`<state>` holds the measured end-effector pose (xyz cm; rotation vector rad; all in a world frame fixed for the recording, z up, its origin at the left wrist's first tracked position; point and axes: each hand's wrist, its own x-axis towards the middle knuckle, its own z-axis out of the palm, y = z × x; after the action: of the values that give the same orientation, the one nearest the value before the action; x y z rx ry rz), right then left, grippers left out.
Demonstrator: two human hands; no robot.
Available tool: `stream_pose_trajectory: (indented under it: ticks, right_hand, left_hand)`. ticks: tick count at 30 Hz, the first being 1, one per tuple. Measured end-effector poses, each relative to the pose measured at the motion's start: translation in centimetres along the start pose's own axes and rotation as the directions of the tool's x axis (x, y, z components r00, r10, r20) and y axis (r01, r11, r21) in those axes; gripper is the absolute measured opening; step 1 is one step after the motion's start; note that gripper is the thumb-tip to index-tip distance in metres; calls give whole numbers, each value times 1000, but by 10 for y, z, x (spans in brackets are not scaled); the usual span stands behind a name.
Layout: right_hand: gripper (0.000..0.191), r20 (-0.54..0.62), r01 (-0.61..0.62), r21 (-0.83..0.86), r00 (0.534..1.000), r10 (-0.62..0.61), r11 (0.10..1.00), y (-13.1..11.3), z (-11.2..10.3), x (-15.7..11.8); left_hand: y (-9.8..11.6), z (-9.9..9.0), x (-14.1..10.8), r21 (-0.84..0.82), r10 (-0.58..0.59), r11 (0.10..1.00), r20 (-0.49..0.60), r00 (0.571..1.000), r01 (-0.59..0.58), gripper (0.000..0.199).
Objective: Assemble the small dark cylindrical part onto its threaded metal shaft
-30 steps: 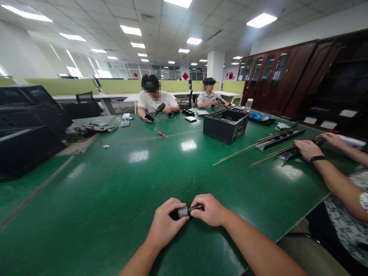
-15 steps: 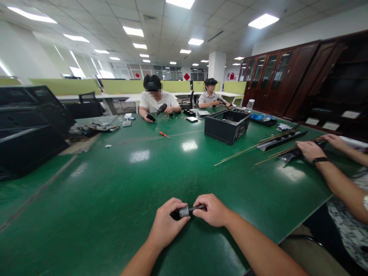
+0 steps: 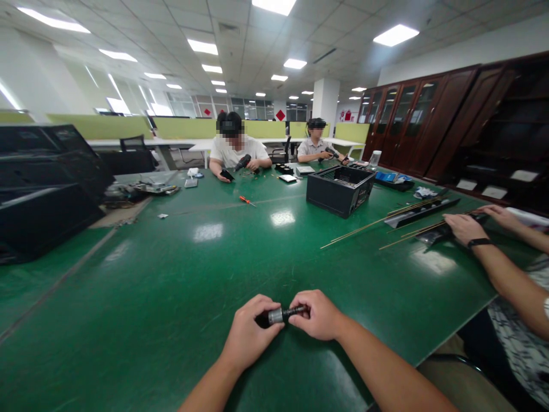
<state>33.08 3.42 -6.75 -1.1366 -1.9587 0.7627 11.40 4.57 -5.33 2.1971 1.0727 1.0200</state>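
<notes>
Between the clamped hands point(image 3: 281, 316) — a silvery cylinder point(image 3: 275, 316) with a dark ridged shaft point(image 3: 295, 311).

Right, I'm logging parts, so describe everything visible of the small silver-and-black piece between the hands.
The piece has a short silver cylinder, metallic-looking, and a thinner, dark, ridged shaft pointing right. It lies roughly level; whether it touches the green table is unclear. The left hand grips the cylinder, and fingers of the right hand hold the shaft's outer part. Finer detail is too small to tell.
</notes>
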Motion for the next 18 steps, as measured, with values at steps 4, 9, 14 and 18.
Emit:
stream_pose_trajectory:
  ticks: [4,9,14,18]
  right_hand:
    - [5,-7,7,-4,1000,-7,1000,1,0,0]
    - [5,-10,26,-14,1000,-26,1000,0,-1,0]
    - [4,-12,46,-20,999,-46,999,0,-2,0]
    - [4,-18,48,-14,999,-48,999,2,-2,0]
  left_hand:
    - [0,0,0,-4,-4,1000,-6,1000,4,20]
    - [0,1,-1,-11,0,1000,-6,1000,0,19]
    - [-1,0,-1,-16,13,1000,3,1000,-13,20]
    - [-2,0,-2,-20,18,1000,-4,1000,-18,22]
